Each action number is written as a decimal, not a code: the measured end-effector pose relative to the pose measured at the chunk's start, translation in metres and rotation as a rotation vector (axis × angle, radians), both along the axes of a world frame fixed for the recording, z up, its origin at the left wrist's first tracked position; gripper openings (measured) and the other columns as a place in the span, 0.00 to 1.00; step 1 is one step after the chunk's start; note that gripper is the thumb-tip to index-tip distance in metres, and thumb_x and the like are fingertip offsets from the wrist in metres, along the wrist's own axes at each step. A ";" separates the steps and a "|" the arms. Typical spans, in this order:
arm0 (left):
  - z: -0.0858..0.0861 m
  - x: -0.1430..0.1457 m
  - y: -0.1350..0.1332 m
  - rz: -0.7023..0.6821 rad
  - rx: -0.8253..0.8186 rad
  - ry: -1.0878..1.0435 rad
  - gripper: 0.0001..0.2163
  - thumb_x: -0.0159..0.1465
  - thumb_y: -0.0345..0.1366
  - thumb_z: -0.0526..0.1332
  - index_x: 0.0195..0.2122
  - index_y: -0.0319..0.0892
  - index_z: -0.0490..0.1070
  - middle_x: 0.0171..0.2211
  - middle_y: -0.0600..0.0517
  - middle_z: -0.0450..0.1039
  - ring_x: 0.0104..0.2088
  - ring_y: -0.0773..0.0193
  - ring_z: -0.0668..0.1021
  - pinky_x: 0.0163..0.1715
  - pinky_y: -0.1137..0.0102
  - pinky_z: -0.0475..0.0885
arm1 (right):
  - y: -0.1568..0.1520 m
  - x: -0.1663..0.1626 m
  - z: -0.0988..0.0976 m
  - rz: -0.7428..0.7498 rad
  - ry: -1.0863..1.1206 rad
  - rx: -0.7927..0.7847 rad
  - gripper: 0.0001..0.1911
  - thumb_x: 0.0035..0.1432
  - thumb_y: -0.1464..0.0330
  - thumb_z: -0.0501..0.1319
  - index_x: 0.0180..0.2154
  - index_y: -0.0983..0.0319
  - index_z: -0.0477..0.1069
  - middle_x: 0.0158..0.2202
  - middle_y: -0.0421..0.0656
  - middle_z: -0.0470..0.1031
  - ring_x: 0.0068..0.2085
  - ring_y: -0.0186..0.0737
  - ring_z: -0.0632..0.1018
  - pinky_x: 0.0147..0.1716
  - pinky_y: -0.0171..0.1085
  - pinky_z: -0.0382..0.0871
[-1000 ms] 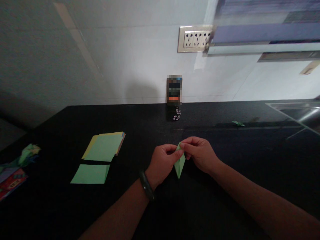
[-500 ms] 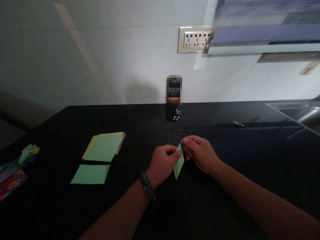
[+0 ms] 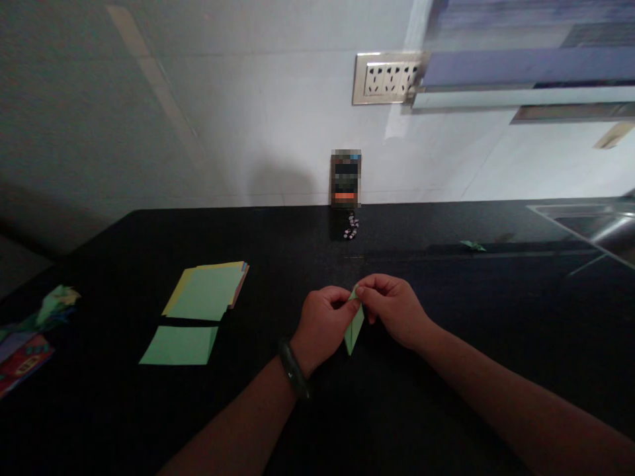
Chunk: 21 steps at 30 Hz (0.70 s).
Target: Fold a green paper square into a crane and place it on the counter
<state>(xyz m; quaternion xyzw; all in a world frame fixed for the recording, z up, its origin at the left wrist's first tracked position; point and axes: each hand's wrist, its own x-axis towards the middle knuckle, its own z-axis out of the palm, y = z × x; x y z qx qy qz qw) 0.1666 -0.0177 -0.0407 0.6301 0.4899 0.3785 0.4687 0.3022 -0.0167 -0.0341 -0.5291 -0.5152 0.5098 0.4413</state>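
Note:
A narrow, diamond-shaped piece of folded green paper (image 3: 353, 330) stands between my hands over the black counter, its lower point toward me. My left hand (image 3: 325, 324) grips it from the left, thumb across its upper part and fingers behind. At the top tip, the thumb and fingers of my right hand (image 3: 394, 307) pinch the paper, and that tip is mostly covered by them. On the left lies a stack of coloured paper (image 3: 208, 291) with a green sheet on top. Nearer me is a separate green paper (image 3: 179, 345) with a crease near its right side.
A phone (image 3: 346, 178) leans against the wall, a beaded strap (image 3: 351, 227) before it. A small green folded paper (image 3: 473, 245) lies back right, near the sink (image 3: 595, 218). Crumpled paper pieces (image 3: 57, 304) and a red packet (image 3: 27, 363) sit far left.
My right hand has moved slightly left, from beside the top tip onto it, and now pinches it. My left hand keeps its hold, nearly still.

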 end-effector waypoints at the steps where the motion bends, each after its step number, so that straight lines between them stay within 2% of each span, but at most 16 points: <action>1: 0.001 0.000 0.000 -0.001 -0.001 -0.005 0.10 0.55 0.39 0.59 0.26 0.37 0.74 0.24 0.48 0.74 0.25 0.65 0.72 0.25 0.72 0.66 | 0.000 0.000 0.000 0.000 -0.002 -0.001 0.06 0.47 0.68 0.60 0.23 0.64 0.69 0.15 0.34 0.65 0.15 0.26 0.64 0.14 0.29 0.57; 9: 0.001 0.000 -0.001 -0.011 -0.036 -0.037 0.11 0.55 0.41 0.59 0.25 0.37 0.74 0.24 0.48 0.74 0.24 0.65 0.72 0.24 0.72 0.65 | 0.000 0.000 -0.002 0.010 0.003 0.010 0.08 0.46 0.65 0.62 0.23 0.63 0.68 0.17 0.35 0.66 0.15 0.25 0.64 0.14 0.28 0.56; 13: 0.003 0.001 -0.001 -0.009 -0.096 -0.073 0.10 0.54 0.39 0.60 0.25 0.36 0.74 0.23 0.49 0.73 0.23 0.66 0.71 0.23 0.72 0.64 | 0.000 0.001 -0.002 0.016 -0.036 0.027 0.09 0.49 0.65 0.59 0.23 0.63 0.69 0.15 0.35 0.65 0.15 0.26 0.64 0.15 0.29 0.56; 17: 0.007 0.001 -0.002 -0.013 -0.187 -0.147 0.09 0.53 0.37 0.61 0.25 0.35 0.74 0.22 0.50 0.72 0.21 0.68 0.69 0.22 0.73 0.62 | 0.001 0.004 -0.002 0.063 0.058 0.019 0.14 0.53 0.62 0.57 0.20 0.63 0.67 0.14 0.34 0.62 0.15 0.27 0.63 0.15 0.30 0.57; 21: 0.007 0.000 -0.003 -0.021 -0.233 -0.207 0.09 0.53 0.38 0.61 0.25 0.35 0.73 0.21 0.51 0.71 0.20 0.69 0.68 0.21 0.73 0.60 | 0.002 0.006 -0.004 0.104 0.071 -0.003 0.09 0.45 0.65 0.64 0.23 0.64 0.70 0.18 0.35 0.67 0.16 0.25 0.63 0.15 0.29 0.55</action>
